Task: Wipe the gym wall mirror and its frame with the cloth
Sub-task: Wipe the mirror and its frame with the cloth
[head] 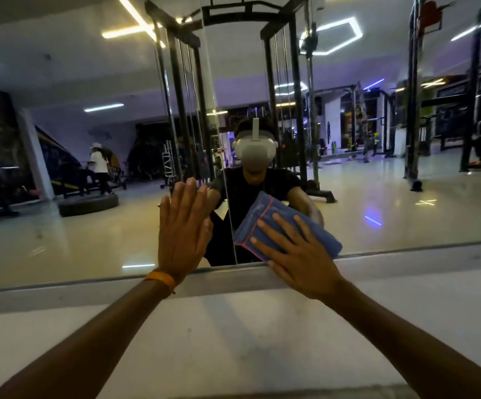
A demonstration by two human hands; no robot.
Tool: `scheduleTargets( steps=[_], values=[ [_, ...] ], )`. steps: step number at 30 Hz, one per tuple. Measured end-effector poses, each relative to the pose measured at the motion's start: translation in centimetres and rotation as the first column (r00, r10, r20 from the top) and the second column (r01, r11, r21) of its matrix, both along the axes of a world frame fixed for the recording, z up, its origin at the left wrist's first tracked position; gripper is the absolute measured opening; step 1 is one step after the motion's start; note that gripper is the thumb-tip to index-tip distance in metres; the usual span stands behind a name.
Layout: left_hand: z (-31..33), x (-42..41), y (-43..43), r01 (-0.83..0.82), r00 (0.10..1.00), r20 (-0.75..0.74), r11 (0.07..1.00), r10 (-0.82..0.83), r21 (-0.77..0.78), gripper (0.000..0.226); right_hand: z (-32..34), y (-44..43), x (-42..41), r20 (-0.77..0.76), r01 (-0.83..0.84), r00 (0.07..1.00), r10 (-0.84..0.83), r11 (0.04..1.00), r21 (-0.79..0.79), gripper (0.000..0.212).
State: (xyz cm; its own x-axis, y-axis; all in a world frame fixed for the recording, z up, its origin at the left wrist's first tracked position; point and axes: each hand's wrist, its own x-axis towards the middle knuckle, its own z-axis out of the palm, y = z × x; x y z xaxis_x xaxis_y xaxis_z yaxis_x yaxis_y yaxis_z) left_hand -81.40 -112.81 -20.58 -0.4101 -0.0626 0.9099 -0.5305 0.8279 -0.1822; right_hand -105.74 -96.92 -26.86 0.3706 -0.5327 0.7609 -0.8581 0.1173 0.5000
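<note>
Mirror [406, 197]: wall-mounted, fills the upper view. Its frame [406, 249] runs just below both hands.
Cloth [262, 210]: blue, folded, flat on the glass just above the frame, long axis slanting up-left to down-right.
Right hand [299, 257]: on the cloth, fingers straight and spread, pressing.
Left hand [184, 228]: beside it on bare glass, fingers straight and close together.
Most glass lies above the cloth; the next stroke likely goes upward.

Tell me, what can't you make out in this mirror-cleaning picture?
- Head view: top and sides of the mirror, cut off by the picture's edges.
- Head view: glass under the cloth, covered by it and the right hand.
- Head view: palm of the left hand, facing the glass.
- Head view: smears or dust, lost in dim reflections.
</note>
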Motion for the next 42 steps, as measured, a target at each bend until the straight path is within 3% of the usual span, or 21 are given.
scheduleTargets(
  steps=[4, 8, 11, 16, 21, 26, 31, 35, 39, 42],
  values=[
    [-2.0, 0.8, -0.5, -0.020, 1.000, 0.012, 1.000, 0.020, 0.010, 0.069, 1.1, 2.7, -3.0, -0.035, -0.005, 0.999, 0.006, 0.999, 0.044, 0.053],
    [-2.4, 1.9, -1.8, -0.014, 0.998, 0.057, 0.999, 0.016, -0.036, 0.068, 0.0, 8.3, -8.3, 0.079, 0.088, 0.993, -0.086, 0.996, -0.030, 0.060],
    [-2.8, 1.0, -1.3, -0.012, 1.000, 0.013, 0.999, 0.012, -0.031, 0.068, -1.6, 7.1, -5.9, 0.179, 0.043, 0.983, -0.035, 0.998, -0.037, 0.061],
    [-3.2, 0.6, -1.1, 0.002, 1.000, -0.003, 1.000, -0.002, -0.025, 0.068, -0.4, 0.0, 2.2, -0.060, -0.093, 0.992, 0.111, 0.966, 0.241, 0.055],
    [-3.5, 1.7, -2.0, 0.042, 0.999, 0.037, 0.998, -0.040, -0.042, 0.066, -0.8, 6.4, -4.6, -0.021, 0.091, 0.996, -0.089, 0.985, 0.149, 0.056],
    [-3.8, 1.3, -1.8, 0.027, 1.000, 0.012, 0.998, -0.026, -0.058, 0.066, -2.7, 10.2, -6.3, 0.265, 0.169, 0.949, -0.171, 0.985, 0.031, 0.058],
    [-4.0, 0.8, -1.6, -0.001, 1.000, -0.007, 0.998, 0.000, -0.060, 0.068, -0.7, 1.6, 2.1, 0.178, 0.097, 0.978, -0.105, 0.994, 0.050, 0.062],
    [-4.0, 0.6, -1.6, 0.004, 1.000, -0.011, 0.999, -0.005, -0.055, 0.069, -0.5, 2.8, 0.0, 0.113, 0.085, 0.989, -0.092, 0.994, 0.068, 0.062],
    [-3.6, -0.4, -1.0, 0.028, 0.997, 0.070, 0.993, -0.020, -0.111, 0.067, -2.4, 9.2, -7.3, 0.206, 0.154, 0.966, -0.155, 0.988, 0.022, 0.060],
    [-3.5, -1.3, -0.5, 0.011, 0.998, 0.057, 0.998, -0.008, -0.064, 0.068, -3.3, 9.2, -6.2, 0.293, 0.173, 0.942, -0.161, 0.985, -0.014, 0.061]
  ],
)
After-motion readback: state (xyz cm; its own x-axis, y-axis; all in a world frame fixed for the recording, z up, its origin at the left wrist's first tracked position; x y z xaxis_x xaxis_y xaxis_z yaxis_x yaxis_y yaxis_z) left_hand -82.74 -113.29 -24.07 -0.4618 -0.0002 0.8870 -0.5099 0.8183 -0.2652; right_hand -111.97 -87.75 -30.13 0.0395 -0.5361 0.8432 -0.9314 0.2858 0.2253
